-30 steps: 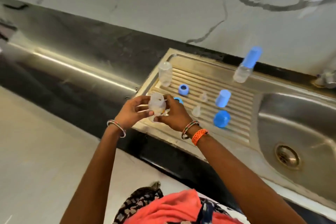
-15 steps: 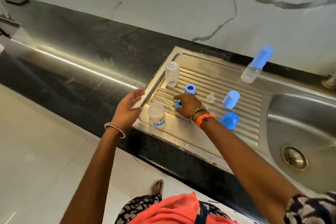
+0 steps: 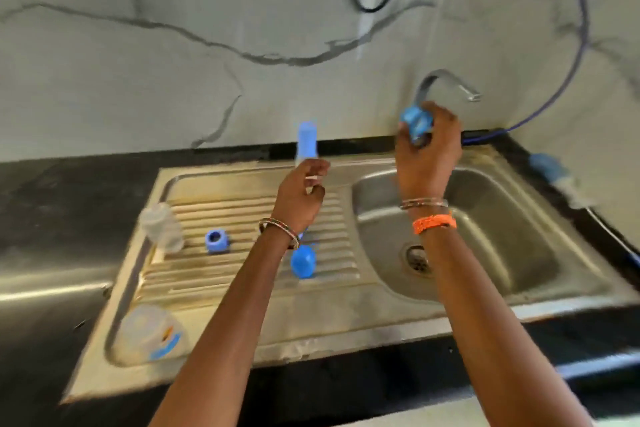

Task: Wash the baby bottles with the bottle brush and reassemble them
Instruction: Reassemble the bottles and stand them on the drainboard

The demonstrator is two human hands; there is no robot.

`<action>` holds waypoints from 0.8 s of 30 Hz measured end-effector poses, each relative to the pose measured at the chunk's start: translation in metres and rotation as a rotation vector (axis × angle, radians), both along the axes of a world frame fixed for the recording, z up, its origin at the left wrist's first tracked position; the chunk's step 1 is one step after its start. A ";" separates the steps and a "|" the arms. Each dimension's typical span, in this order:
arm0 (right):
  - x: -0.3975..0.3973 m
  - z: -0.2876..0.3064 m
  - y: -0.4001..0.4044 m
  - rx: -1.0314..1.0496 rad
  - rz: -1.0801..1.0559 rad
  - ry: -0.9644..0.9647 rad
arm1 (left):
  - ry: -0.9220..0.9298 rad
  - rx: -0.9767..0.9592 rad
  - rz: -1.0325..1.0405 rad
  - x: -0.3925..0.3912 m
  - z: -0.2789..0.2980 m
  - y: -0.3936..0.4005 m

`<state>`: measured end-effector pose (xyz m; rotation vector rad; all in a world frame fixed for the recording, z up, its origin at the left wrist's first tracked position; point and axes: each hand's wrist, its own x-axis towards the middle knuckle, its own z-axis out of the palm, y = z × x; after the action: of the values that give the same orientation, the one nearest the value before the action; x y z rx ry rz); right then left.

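Observation:
My right hand (image 3: 429,156) is raised over the sink basin (image 3: 491,218), below the tap (image 3: 450,81), and grips a blue screw ring (image 3: 415,121). My left hand (image 3: 301,198) hovers over the drainboard (image 3: 242,288) with fingers curled, just in front of a tall blue-capped bottle (image 3: 307,140). A pale bit shows between its fingers, but blur hides what it is. One clear bottle (image 3: 161,227) stands at the drainboard's left. A printed bottle (image 3: 149,333) sits at the front left corner. A second blue ring (image 3: 216,241) and a blue dome cap (image 3: 303,263) lie between them.
The drain (image 3: 417,258) sits in the basin floor. A blue hose (image 3: 575,45) curves down the marble wall to the black counter (image 3: 52,191). A blurred blue and white object (image 3: 554,173) lies on the counter right of the sink.
My view swung right toward the tap. My right hand lifted a blue ring off the drainboard to the tap. My left hand left the drainboard's left edge and moved to the blue-capped bottle.

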<state>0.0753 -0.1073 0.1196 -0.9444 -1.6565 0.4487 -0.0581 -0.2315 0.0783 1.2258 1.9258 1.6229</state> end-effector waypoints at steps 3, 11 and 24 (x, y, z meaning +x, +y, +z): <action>0.046 -0.062 0.021 -0.480 0.050 -0.720 | -0.445 -0.153 -0.201 0.019 0.008 0.016; 0.070 -0.064 0.027 -1.141 0.173 -0.495 | -0.822 -0.506 -0.394 0.027 -0.011 0.014; -0.024 -0.064 -0.075 -0.484 0.380 -0.089 | -0.916 -0.314 -0.036 0.008 -0.017 -0.034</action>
<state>0.0509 -0.1820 0.0558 -1.0034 -1.8544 1.1162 -0.0500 -0.2658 0.0613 0.2785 1.4449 1.4129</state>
